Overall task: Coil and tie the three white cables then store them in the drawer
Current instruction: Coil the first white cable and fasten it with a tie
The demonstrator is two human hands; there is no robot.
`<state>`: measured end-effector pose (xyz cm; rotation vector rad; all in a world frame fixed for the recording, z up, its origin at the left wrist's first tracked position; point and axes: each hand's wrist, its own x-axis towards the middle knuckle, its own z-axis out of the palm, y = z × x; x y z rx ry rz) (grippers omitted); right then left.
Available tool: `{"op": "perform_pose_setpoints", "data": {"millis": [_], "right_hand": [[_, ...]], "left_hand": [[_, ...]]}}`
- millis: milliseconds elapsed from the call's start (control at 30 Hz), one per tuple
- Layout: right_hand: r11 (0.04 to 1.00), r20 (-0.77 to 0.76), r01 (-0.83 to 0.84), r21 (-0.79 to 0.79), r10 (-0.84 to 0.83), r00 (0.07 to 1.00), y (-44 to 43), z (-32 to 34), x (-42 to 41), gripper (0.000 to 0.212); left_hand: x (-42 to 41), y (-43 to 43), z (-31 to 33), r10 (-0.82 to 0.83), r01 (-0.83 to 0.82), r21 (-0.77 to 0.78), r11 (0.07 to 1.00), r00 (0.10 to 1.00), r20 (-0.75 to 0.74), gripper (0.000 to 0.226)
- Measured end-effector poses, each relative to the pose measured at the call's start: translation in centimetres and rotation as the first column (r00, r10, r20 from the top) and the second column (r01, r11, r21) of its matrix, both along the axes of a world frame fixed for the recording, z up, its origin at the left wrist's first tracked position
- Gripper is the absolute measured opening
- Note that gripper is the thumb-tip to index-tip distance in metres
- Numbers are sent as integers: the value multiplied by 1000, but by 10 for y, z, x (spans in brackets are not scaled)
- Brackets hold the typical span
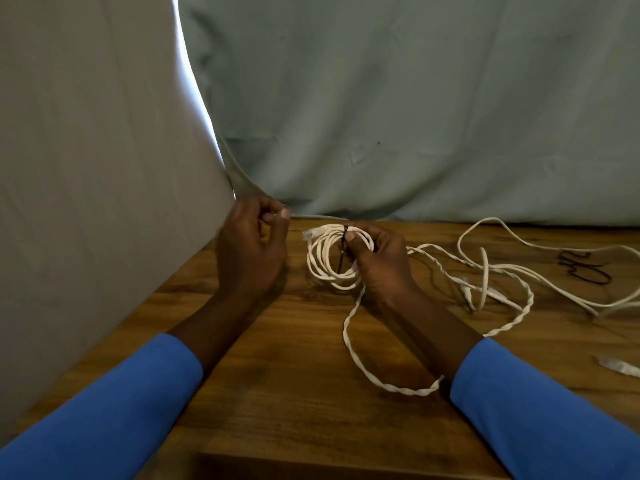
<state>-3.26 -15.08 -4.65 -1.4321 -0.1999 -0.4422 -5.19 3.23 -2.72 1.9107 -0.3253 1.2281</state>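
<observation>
The right hand [377,261] pinches the coil [322,271] at its dark tie [342,254]; the curled left hand [251,252], maybe empty, should pull it tight next.

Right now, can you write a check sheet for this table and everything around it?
Surface: wooden table, brown.
Job's things: white coil with a dark tie round it.
Clutter: spare dark ties lie far right.
Hands: right hand grips the coil; left hand is curled, contents unclear.
Cables: loose white cables sprawl on the right, uncoiled.
Surroundings: grey cloth hangs behind and on the left.
</observation>
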Motion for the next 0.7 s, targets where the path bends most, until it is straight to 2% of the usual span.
{"op": "perform_pose_setpoints", "data": {"millis": [33,67,133,233,367,433,567,633,700], "right_hand": [[999,9,25,-22,-25,1000,2,-2,1,10],[998,24,47,-40,-46,999,4,-4,2,13],[997,55,63,-53,-60,997,8,-7,2,16],[995,84,74,-65,-68,994,9,-8,4,12],[997,18,72,-19,-71,997,5,-12,8,14],[997,16,78,-16,-78,997,6,-14,8,15],[972,148,133,-194,-105,983,7,-12,1,14],[930,262,193,-312,-111,959,5,-10,-1,16],[897,312,235,-374,-117,943,1,-9,0,17]], "left_hand": [[-7,-1,4,57,-70,90,994,988,141,8],[-14,-6,7,62,-104,198,975,976,209,11],[-22,-21,2,48,-110,397,911,986,161,15],[-18,-38,-7,177,-180,530,829,983,57,18],[-23,-49,-7,262,-208,613,762,965,2,21],[-26,-51,-8,259,-187,584,790,965,-41,15],[-23,-43,-5,185,-107,426,898,972,-146,14],[-21,-37,-3,145,-78,464,883,983,-110,18],[-19,-28,-1,106,-64,558,827,993,-43,29]]}}
